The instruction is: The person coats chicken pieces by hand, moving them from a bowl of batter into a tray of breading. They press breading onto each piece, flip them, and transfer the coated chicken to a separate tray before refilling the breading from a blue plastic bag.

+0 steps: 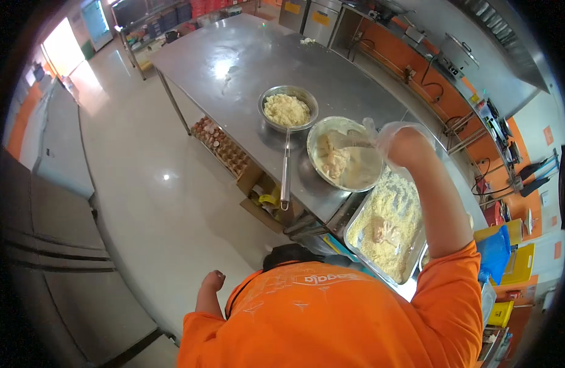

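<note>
Bowl (320,129) of pale liquid (360,174); strainer (306,96) of crumbs (285,110) at ten o'clock, crumb-strewn tray (369,263) at five; right hand (408,146) at three, left hand (214,281) half past seven, grips I cannot tell

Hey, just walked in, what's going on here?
A person in an orange shirt has a plastic-covered right hand over a bowl of pale batter, apparently holding a utensil in it. A lumpy piece sits in the batter; another piece lies on crumbs in a metal tray. The left hand is away from the table. A handled strainer holds crumbly food.
</note>
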Demonstrator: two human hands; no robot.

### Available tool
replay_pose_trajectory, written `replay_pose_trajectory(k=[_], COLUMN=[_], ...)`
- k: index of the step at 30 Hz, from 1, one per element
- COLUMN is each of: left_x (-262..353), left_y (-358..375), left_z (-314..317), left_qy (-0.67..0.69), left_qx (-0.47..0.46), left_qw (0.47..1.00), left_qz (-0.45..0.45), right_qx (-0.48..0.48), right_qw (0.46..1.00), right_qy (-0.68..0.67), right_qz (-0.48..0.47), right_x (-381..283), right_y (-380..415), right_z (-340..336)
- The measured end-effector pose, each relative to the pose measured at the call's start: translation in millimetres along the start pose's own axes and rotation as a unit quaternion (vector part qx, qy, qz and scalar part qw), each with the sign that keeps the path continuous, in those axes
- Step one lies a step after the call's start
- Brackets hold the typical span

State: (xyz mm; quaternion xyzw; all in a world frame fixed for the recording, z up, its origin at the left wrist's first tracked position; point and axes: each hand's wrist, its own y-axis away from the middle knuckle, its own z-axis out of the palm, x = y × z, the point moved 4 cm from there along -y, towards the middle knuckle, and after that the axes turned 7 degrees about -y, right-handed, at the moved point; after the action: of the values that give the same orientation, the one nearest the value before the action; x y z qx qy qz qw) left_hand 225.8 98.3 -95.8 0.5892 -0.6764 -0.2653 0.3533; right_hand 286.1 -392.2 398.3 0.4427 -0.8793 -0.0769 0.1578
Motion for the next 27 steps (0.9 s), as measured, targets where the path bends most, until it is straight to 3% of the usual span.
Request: replay_pose_trajectory(k=[5, 11, 18, 22, 25, 27], left_x=[-12.9, 5.3, 10.4, 14.4, 8.8, 9.9], left_y=[2.1, 7.5, -9.4, 7.8, -3.2, -6.6], left_z=[0.3, -3.0, 9.0, -8.6, -7.2, -7.6], left_qy=[0.015, 0.055, 0.015, 0.020, 0.006, 0.029], left_qx=[-0.045, 0.008, -0.035, -0.002, -0.003, 0.002], left_qw=[0.997, 0.998, 0.999, 1.000, 1.000, 0.999], left_qz=[-0.055, 0.005, 0.027, 0.008, 0.019, 0.030], right_qx=[-0.015, -0.029, -0.010, -0.012, -0.020, -0.077], right_qw=[0.999, 0.999, 1.000, 1.000, 0.999, 0.987], right_qy=[0.028, 0.038, 0.001, -0.004, 0.043, 0.127], right_qz=[0.010, 0.004, 0.009, 0.005, 0.017, 0.058], right_x=[-2.5, 10.6, 25.4, 3.6, -22.4, -15.2], right_y=[-3.4, -7.8, -8.2, -7.3, 4.2, -56.9], right_z=[3.9, 0.5, 9.2, 9.4, 5.5, 57.9])
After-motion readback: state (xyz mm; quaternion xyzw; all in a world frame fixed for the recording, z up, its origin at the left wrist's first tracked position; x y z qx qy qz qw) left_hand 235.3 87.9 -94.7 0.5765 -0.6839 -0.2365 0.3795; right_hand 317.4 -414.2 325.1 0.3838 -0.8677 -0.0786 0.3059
